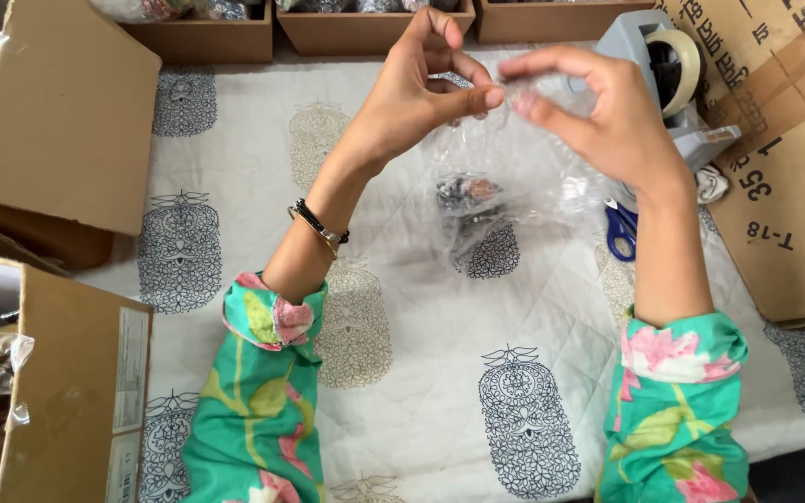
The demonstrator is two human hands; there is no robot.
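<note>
Above the printed tablecloth (402, 317) my left hand (412, 88) and right hand (607, 116) meet, each pinching the top edge of a clear plastic bag (505, 186) between thumb and fingertips, the other fingers loosely curled. It hangs between them over mid-table, with a small dark item (466, 194) at its bottom. I judge I'm at the mouth-closing step; next calls for a firm, even pinch along that slippery film. Blue scissors (620, 229) and a tape dispenser (668, 70) sit just right; cardboard boxes (58, 121) flank both sides.

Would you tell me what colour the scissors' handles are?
Blue; the scissors show in the head view, beside the right hand.
</note>
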